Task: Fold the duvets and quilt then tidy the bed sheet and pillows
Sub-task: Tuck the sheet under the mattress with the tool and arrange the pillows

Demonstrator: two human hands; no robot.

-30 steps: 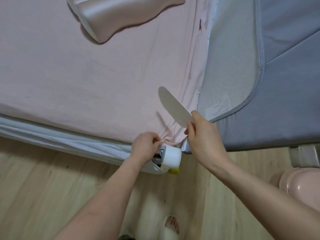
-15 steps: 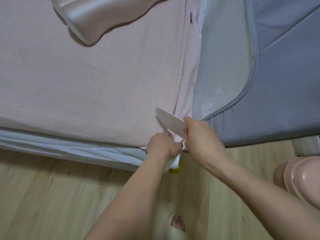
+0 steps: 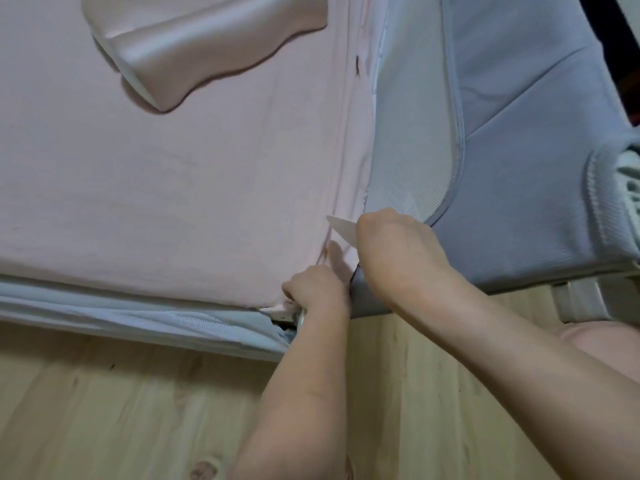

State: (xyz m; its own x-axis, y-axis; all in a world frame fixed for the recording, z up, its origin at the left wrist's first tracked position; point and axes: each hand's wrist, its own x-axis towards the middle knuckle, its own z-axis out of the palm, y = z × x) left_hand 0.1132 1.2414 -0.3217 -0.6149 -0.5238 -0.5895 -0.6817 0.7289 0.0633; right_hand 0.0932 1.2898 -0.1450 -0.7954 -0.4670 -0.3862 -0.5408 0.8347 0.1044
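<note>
While the pale pink fitted bed sheet [image 3: 173, 188] lies stretched smooth over most of the mattress, both hands work at its near right corner, where the pink bed meets a grey ribbed-fabric mattress [image 3: 519, 209] set just beside it. The left hand [image 3: 317, 289] is curled over the very corner of the sheet, its fingers clenched on the bunched pink cloth at the mattress edge, just above a small white fitting [image 3: 287, 315] that peeks out below the knuckles. The right hand [image 3: 391, 251] grasps a flat white plastic paddle-shaped tool [image 3: 343, 230], whose pointed end sticks out past the knuckles and lies against the sheet along the seam between the two mattresses; how far the tool goes into the gap cannot be told, since the hand covers the rest of it. The sheet shows long creases running along that right edge toward the far side. Near the far edge of the pink bed rests a glossy pink satin contoured pillow [image 3: 207, 46] with a white piped border, well apart from the hands. Below the sheet's near edge a pale blue-grey mesh mattress side [image 3: 138, 323] is exposed. Light wooden plank flooring [image 3: 121, 410] runs under both forearms.
</note>
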